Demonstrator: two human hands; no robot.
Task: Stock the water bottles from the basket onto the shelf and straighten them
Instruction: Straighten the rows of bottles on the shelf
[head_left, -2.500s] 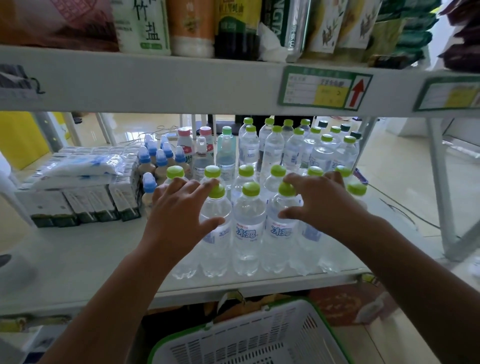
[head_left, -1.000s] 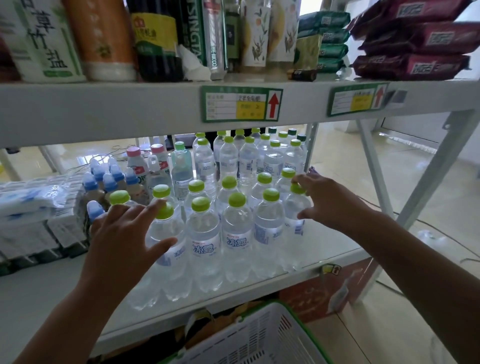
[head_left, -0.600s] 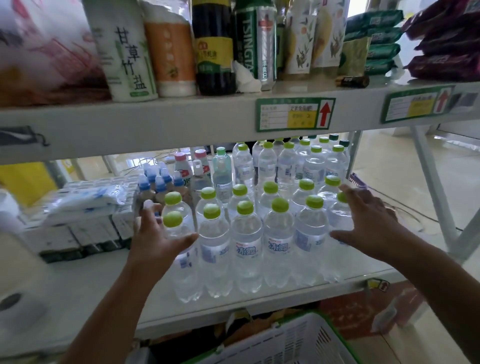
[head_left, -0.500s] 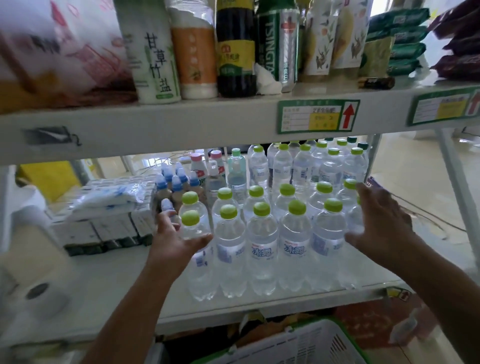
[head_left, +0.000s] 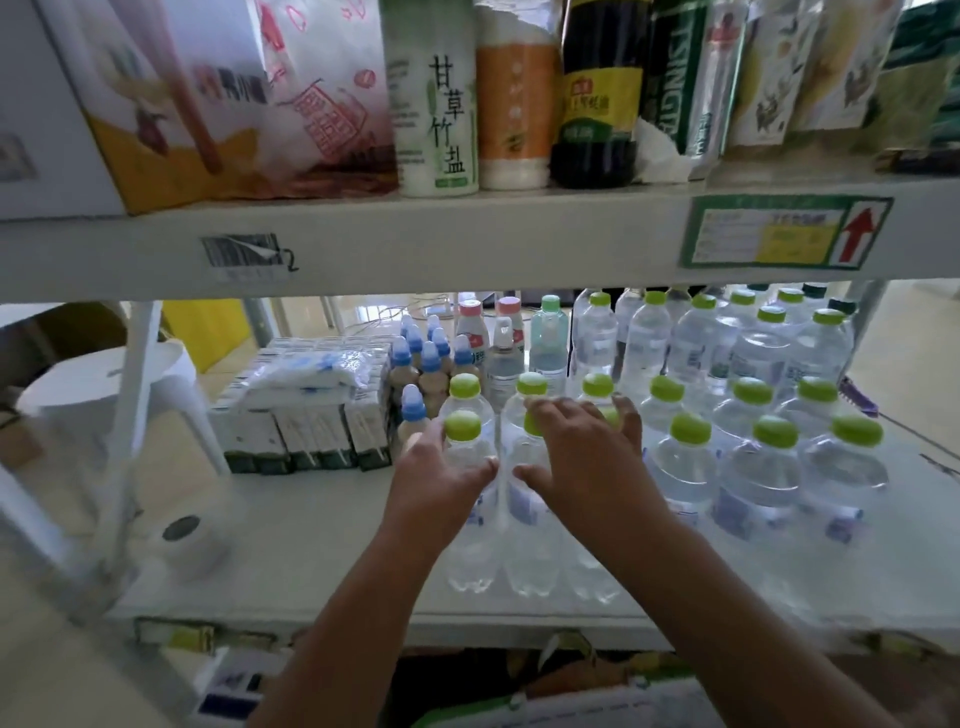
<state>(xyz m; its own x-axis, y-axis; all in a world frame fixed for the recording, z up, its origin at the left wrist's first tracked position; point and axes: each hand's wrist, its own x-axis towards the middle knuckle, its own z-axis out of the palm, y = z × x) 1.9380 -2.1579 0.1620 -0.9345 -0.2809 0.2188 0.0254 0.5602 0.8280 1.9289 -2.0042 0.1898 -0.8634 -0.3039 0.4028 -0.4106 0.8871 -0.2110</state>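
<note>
On the middle shelf (head_left: 322, 561) the water bottles (head_left: 691, 452) stand in green-capped rows, so stocking looks mostly finished and straightening remains: left hand (head_left: 441, 480) fingers wrap the front-left bottle (head_left: 465, 467), right hand (head_left: 587, 457) rests unclenched over its neighbours.

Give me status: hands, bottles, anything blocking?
Left hand cupping front-left water bottle. Right hand draped over the next bottle, not clearly gripping. Green-capped rows upright on shelf. Blue-capped bottles crowd the left side.

"甘草竹盐" — white bottle (head_left: 437, 98); "TSINGTAO" — can (head_left: 675, 78)
</note>
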